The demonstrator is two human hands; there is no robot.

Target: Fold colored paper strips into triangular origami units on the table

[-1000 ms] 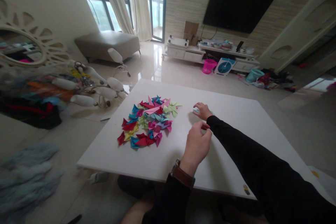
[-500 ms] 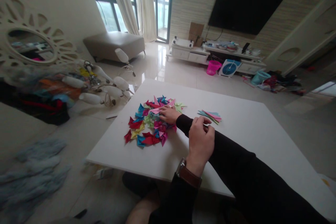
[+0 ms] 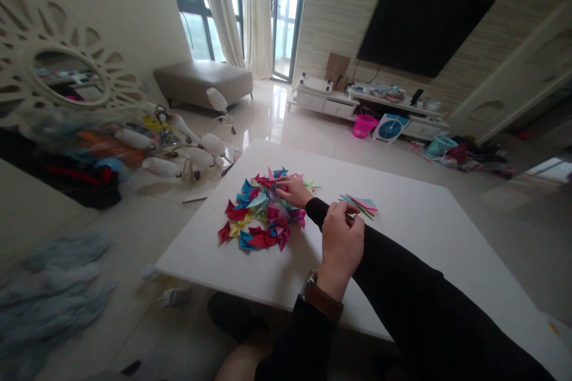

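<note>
A pile of folded paper cranes [image 3: 263, 238] in red, blue, yellow, green and pink covers the left part of the white table [image 3: 402, 232]. Over its far right side is my right hand [image 3: 294, 190], palm down, fingers stretched out and apart. A pale, blurred paper shape lies just under those fingers; whether it touches them is unclear. My left hand [image 3: 342, 241], with a brown-strapped watch [image 3: 322, 297] at the wrist, is closed at my right forearm. Its fingertips pinch the black sleeve [image 3: 393, 268].
Coloured paper pieces [image 3: 360, 205] lie beyond my right forearm on the table. A chandelier [image 3: 192, 152] with white shades stands on the floor to the left. A pink basket [image 3: 365, 126] and a blue fan [image 3: 391, 127] sit by the TV cabinet.
My right hand has lifted slightly off the cranes, its fingers opening, and the pink crane by its fingertips no longer shows there. My left hand stays at the sleeve. The view has tilted up slightly.
</note>
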